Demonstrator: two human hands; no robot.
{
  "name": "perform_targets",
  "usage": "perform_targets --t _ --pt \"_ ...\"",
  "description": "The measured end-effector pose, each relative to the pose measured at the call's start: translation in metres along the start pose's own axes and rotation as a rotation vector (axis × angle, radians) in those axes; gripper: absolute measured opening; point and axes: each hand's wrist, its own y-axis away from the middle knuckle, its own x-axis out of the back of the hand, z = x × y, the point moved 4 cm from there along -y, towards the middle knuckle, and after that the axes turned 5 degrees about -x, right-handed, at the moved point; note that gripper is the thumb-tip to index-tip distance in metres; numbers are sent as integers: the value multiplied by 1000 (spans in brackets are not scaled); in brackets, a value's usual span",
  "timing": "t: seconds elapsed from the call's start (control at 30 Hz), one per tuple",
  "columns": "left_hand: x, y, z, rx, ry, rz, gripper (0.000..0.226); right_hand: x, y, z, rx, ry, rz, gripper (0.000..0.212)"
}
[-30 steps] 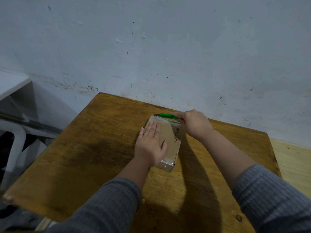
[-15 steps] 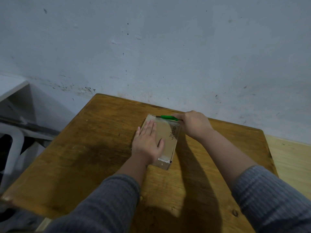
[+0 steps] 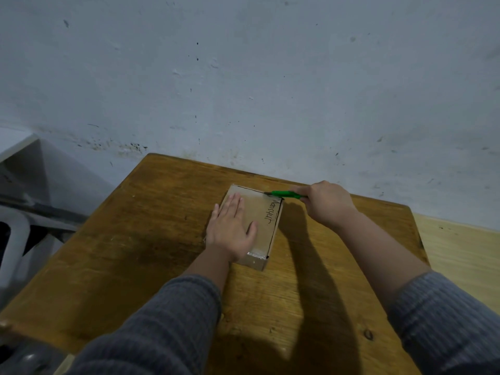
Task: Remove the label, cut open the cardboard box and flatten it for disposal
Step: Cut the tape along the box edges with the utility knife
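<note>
White furniture: a pale frame (image 3: pixel 16 234) stands off the table's left edge, partly cut by the picture's border; what it is I cannot tell.
Table: a worn wooden top (image 3: pixel 140 239) set against the wall, with dark stains on its left half and the arms' shadows across its near half.
Left sleeve: grey ribbed cloth (image 3: pixel 162 328) reaching in from the lower left, covering the table's near edge.
Left hand: the left hand (image 3: pixel 231 228) lies flat, fingers together and thumb spread, palm down on the box top, hiding its left part.
Box: the cardboard box (image 3: pixel 263 234) sits closed near the table's middle, toward the far edge, with clear tape shining at its near end and black handwriting (image 3: pixel 272 212) along its right side.
Cutter: a green-handled cutter (image 3: pixel 284 194) meets the box's far right corner; its tip seems to touch the top edge, though the blade is too small to be sure.
Right hand: the right hand (image 3: pixel 327 204) is closed around the cutter's handle, just right of the box.
Wall: a scuffed pale wall (image 3: pixel 270 90) with dark specks behind the table.
Floor: light wood floor (image 3: pixel 460 253) at the far right.
</note>
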Motion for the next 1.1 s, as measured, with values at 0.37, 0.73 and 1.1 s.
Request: perform_targets --t 0.37,0.73,1.1 --pt "0 0 0 -7 16 0 71 0 14 8 -75 -129 22 39" --pt "-2 1 0 -8 12 12 71 -4 20 2 -61 -68 60 40" --pt "-1 0 -1 -7 28 8 71 -11 30 27 -116 -105 12 39"
